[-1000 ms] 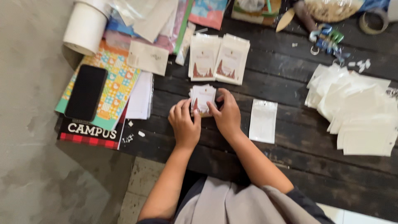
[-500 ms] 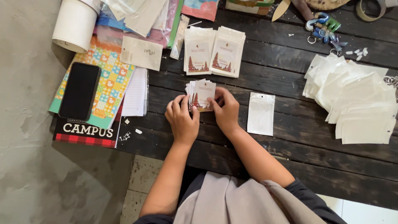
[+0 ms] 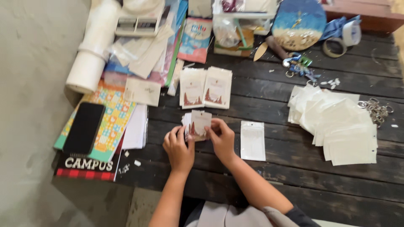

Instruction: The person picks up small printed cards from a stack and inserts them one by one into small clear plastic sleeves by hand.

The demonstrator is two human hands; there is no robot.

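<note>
Head view: left hand (image 3: pixel 179 147) and right hand (image 3: pixel 221 138) both pinch a small stack of cards (image 3: pixel 197 124) over the dark plank counter (image 3: pixel 294 176). Two white card piles (image 3: pixel 205 87) lie just above, clear pouch (image 3: pixel 253 140) just right, loose white pouches (image 3: pixel 341 126) well right; concrete floor (image 3: pixel 29 84) left

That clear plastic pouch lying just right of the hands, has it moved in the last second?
No. The clear pouch lies on the same dark planks of the table, right of the right hand. Only the head camera has shifted.

White pouches (image 3: pixel 336 126), dark phone screen (image 3: pixel 84 128)
</note>
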